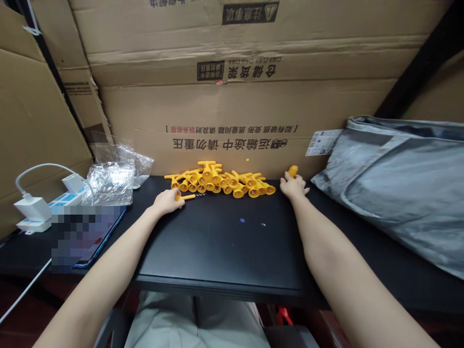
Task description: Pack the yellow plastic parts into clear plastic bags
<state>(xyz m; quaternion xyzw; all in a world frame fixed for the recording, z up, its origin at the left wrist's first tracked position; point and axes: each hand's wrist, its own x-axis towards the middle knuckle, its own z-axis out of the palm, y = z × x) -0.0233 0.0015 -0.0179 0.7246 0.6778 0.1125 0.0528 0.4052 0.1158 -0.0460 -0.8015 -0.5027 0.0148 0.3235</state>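
Along the foot of the cardboard lies a heap of yellow plastic T-handled pieces (206, 181), their flared, hollow ends facing me. At the heap's left end my left hand (167, 201) is closed around a yellow ridged piece (188, 197) that points right. A small silvery spiral (200, 195) shows just past its tip; whether the two are joined I cannot tell. Right of the heap, my right hand (294, 186) grips a short yellow piece (293, 170), whose top sticks up above the fingers near the cardboard. My fingers hide the rest of it.
A cardboard wall (232, 106) closes off the back of the black table (217, 246). To the left are a phone (97, 237), a power strip with chargers (34, 212) and clear plastic wrapping (112, 181). A large grey bag (395, 183) bulges over the right side.
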